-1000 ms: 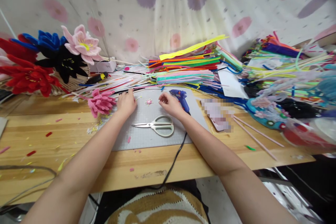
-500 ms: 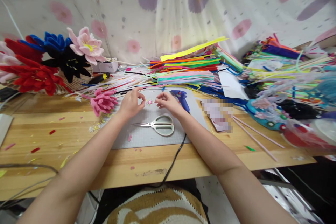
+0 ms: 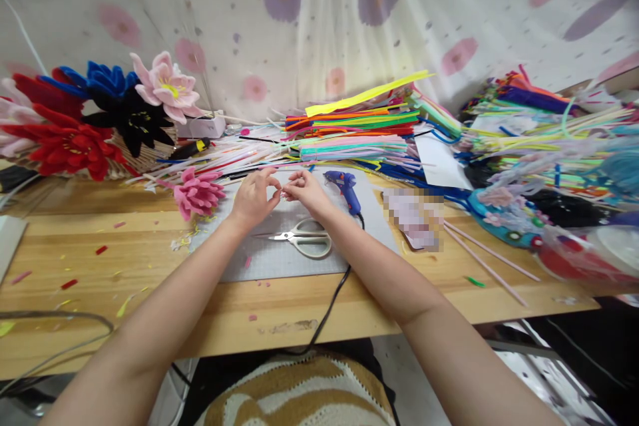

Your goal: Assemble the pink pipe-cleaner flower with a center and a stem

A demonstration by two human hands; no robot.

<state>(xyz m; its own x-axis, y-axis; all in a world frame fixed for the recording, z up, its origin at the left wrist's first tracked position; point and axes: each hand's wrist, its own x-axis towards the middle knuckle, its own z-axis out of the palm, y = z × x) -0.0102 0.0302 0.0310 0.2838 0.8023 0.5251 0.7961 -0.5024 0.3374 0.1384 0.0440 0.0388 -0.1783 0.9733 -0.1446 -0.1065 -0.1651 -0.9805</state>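
My left hand (image 3: 255,198) is closed in a pinch, thumb and forefinger meeting over the grey cutting mat (image 3: 279,267). From the other side, my right hand (image 3: 307,190) has its fingertips pressed together, almost touching those of the left. Between them is a small pink-and-white flower-like piece (image 3: 285,197), mostly covered by the fingers. Scissors (image 3: 312,238) with pale handles lie just below the hands on the mat, blades pointing left. To the right of my right hand lies a blue glue gun (image 3: 344,188). A pink fuzzy flower (image 3: 198,193) lies left of my left hand.
Pipe cleaners (image 3: 354,126) in many colours are heaped along the back. Finished fuzzy flowers (image 3: 74,140) stand at the left. A phone-like object (image 3: 407,216), partly blurred out, lies right of the mat. The glue gun's black cord (image 3: 329,309) crosses the front edge.
My hands have come together, the right moving left, and their fingertips have closed around the small pink-and-white piece, which showed plainly between them before. The glue gun is less covered now.
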